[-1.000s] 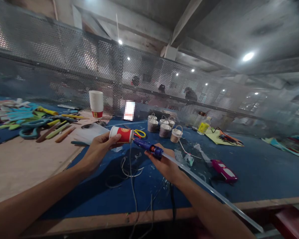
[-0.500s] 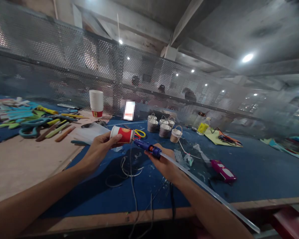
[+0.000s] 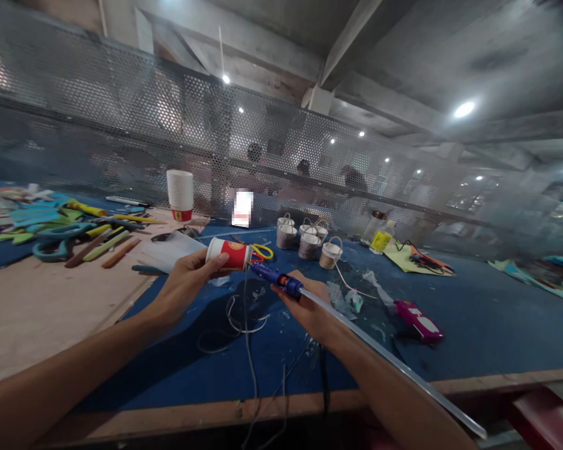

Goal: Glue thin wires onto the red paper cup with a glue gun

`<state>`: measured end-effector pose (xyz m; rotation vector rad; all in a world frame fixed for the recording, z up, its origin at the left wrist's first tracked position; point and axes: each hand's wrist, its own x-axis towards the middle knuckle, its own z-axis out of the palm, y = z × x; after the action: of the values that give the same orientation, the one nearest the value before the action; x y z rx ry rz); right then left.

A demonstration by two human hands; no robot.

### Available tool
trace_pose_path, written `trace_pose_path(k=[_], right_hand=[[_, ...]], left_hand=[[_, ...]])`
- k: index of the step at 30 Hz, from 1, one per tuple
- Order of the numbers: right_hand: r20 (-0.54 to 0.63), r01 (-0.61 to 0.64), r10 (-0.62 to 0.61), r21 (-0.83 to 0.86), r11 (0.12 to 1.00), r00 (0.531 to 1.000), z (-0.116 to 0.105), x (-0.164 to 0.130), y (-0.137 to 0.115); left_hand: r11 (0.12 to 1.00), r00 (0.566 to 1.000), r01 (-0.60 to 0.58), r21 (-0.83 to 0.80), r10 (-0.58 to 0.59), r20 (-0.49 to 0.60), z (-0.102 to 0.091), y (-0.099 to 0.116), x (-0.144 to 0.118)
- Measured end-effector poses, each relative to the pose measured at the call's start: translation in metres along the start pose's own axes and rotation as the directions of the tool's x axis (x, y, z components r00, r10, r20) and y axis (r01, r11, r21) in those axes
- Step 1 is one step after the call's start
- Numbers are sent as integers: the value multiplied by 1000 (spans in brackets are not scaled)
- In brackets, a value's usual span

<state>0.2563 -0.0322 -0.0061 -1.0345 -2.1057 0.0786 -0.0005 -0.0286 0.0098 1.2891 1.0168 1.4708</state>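
Observation:
My left hand [image 3: 194, 272] is closed around a red and white paper cup [image 3: 237, 254], held sideways above the blue table [image 3: 169, 369]. In my right hand [image 3: 309, 306] is a blue glue gun [image 3: 274, 277], its nozzle at the cup's right end. A long clear glue stick [image 3: 394, 360] sticks out of the gun's back and runs over my right forearm. A grey cord [image 3: 248, 350] hangs from the cup's right end by the nozzle and trails down past the table edge. Where exactly the nozzle touches is too small to tell.
Several small wrapped cups with handles [image 3: 308, 242] stand behind the gun. A stack of paper cups [image 3: 181, 194], scissors [image 3: 59, 244], and a lit phone [image 3: 243, 209] are at the back and left. A magenta tool [image 3: 420, 322] and a yellow-labelled bottle [image 3: 382, 237] lie right.
Almost nothing differs. The whole view has shifted very slightly; both hands keep the cup and glue gun in the same position against each other.

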Motion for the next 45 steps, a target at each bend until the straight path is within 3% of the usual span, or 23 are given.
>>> trace_pose_path(k=[35,45], right_hand=[[25,-40,41,-25,999,999,-7,1,-9],[-9,-34,34,-104,994,999,-6,1,-8]], left_hand=[[1000,999,-22,21,22,25,-2,-4,2],[999,1000,-23,30,23,20,-1,-1,-1]])
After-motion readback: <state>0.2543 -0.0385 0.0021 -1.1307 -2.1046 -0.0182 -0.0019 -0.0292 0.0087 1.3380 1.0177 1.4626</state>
